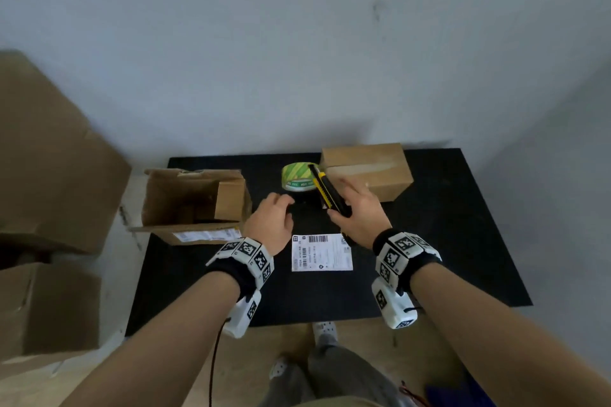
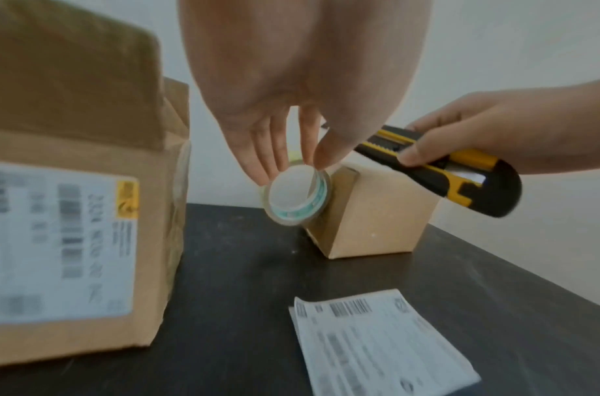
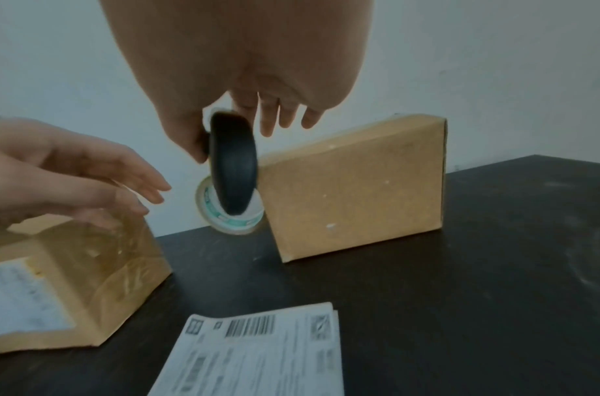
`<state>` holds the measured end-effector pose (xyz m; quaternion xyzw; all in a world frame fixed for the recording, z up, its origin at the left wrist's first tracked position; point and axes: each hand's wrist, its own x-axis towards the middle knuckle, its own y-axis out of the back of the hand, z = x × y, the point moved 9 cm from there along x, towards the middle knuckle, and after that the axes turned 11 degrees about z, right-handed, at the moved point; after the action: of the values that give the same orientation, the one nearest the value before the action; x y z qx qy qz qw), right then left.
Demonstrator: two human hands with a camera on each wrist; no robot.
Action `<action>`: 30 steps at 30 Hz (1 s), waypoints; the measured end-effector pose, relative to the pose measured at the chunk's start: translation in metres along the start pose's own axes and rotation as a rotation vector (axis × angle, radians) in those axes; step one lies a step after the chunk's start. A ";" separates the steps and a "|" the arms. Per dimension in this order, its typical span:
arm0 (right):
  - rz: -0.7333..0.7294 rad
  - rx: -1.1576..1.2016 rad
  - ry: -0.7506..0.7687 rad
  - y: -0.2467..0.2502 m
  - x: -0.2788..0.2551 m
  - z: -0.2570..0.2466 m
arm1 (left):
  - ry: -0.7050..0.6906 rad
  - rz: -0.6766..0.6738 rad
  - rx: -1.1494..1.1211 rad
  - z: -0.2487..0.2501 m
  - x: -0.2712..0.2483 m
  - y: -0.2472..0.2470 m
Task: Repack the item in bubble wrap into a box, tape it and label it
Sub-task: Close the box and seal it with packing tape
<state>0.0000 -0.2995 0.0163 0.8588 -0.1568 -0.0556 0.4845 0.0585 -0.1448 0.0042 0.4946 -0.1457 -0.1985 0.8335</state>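
Right hand [image 1: 355, 218] grip closed round utility knife [image 1: 327, 192]; left hand [image 1: 269, 225] open, empty, nearing tape roll [image 1: 297, 180]. Sealed box [image 1: 367, 170] sits beside roll on worktop [image 1: 463, 241]; wrapped item unseen. Judgement: steady box, cut shallow along seam, blade away from fingers.

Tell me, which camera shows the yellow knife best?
The left wrist view: the utility knife shows side-on, yellow and black, gripped by the right hand. The head view shows it smaller, from above. The right wrist view shows only its black butt end.
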 end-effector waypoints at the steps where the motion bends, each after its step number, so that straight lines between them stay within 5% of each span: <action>1: -0.019 -0.007 0.034 0.001 0.007 0.002 | 0.006 0.017 -0.007 0.002 0.009 0.003; 7: -0.019 0.103 0.127 0.005 0.055 0.011 | 0.051 0.075 -0.076 0.003 0.060 0.002; 11: 0.001 0.290 -0.126 0.003 0.073 0.036 | 0.106 0.070 -0.079 0.001 0.083 -0.009; 14: -0.032 0.258 -0.127 -0.001 0.077 0.039 | 0.119 0.060 -0.033 0.000 0.097 -0.013; 23: -0.041 0.179 -0.036 0.001 0.073 0.035 | 0.276 -0.207 -0.294 -0.011 0.109 -0.035; 30: -0.096 0.114 -0.073 0.007 0.067 0.035 | 0.119 -0.280 -0.158 -0.009 0.118 -0.033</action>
<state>0.0532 -0.3531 0.0078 0.8889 -0.1359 -0.1010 0.4256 0.1605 -0.2082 -0.0238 0.4539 -0.0096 -0.2938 0.8412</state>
